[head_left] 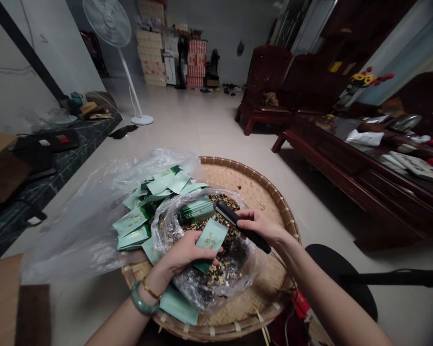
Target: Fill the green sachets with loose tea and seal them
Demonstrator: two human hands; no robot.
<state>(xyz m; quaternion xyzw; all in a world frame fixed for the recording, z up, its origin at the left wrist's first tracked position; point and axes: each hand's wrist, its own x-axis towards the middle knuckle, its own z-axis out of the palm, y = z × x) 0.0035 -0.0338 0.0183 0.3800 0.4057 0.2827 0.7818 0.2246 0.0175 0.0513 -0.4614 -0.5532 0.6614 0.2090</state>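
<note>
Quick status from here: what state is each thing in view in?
Left hand: holding a pale green sachet over the bag.
Right hand: gripping a black tong-style heat sealer, tip at the stack.
Clear plastic bag: open, holding dried flakes.
Green sachet stack: bundled, resting on the flakes.
Loose green sachets: heaped beside the bag.
Round bamboo tray: under the bag.

Both forearms of the person are bare, and no sleeve is seen on them. On the left hand [185,254], behind the fingers [198,247], the wrist wears a thick, smooth bangle [144,302] of green stone, perhaps jade. Just beside this bangle, nearer to the fingers, lies a thin gold chain bracelet [151,290]. The right forearm [332,293] is bare up to the edge of the view, far behind the fingers of the right hand [261,226].
</note>
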